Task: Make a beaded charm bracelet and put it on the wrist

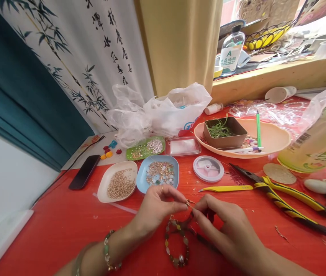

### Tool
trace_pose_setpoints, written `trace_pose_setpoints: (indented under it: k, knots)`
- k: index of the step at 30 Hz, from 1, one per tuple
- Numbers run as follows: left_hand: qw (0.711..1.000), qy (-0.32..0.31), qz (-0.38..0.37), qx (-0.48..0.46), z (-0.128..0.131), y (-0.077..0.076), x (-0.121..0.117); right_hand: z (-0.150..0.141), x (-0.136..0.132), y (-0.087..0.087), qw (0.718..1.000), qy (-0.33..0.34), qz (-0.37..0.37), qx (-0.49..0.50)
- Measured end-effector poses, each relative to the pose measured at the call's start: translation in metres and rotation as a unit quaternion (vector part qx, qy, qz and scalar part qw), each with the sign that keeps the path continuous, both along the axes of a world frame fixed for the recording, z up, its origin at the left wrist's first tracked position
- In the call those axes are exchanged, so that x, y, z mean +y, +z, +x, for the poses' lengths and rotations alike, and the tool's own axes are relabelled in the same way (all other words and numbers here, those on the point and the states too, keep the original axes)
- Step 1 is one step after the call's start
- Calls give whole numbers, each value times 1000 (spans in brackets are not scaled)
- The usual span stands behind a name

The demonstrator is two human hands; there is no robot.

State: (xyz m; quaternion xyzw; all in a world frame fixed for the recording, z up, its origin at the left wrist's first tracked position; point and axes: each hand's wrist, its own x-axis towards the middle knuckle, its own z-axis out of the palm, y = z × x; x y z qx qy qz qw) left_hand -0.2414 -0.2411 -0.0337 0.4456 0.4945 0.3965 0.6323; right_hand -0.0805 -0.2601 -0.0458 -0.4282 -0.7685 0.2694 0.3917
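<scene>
My left hand (157,207) and my right hand (226,228) meet over the red table (65,222), both pinched on a thin wire with a tiny bead at about the middle. A beaded bracelet (177,242) of mixed coloured beads hangs from the wire and lies in a loop just below my fingers. My right hand also seems to grip a dark small tool under its palm. A beaded band sits on my left wrist (108,251).
Behind my hands stand a white dish of gold beads (118,186), a blue dish of mixed beads (158,173), a green bead tray (145,147) and a thread spool (208,168). Yellow tweezers (226,188), yellow-black pliers (283,195), a phone (84,171), plastic bags (163,111) and a peach plate (274,140) lie around.
</scene>
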Motion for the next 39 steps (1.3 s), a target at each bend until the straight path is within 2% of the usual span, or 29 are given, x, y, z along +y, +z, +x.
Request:
trace_pose_setpoints:
  k: [13, 21, 25, 29, 33, 39]
  knots:
    - [1000, -4, 13, 14, 0, -1, 0, 1, -3, -7, 999, 3, -22, -23]
    - [1000, -16, 10, 8, -1, -5, -3, -1, -3, -5, 999, 6, -26, -32]
    - [998, -62, 6, -6, -5, -4, -1, 0, -1, -9, 999, 39, -3, -22]
    - [987, -142, -61, -36, -11, 1, 5, 4, -1, -12, 994, 82, 64, -38]
    - [976, -190, -103, -41, -16, 4, 10, 5, 1, -8, 992, 77, 89, -44]
    - [989, -130, -46, 59, -17, 7, 7, 4, 7, -9, 991, 89, 98, -37]
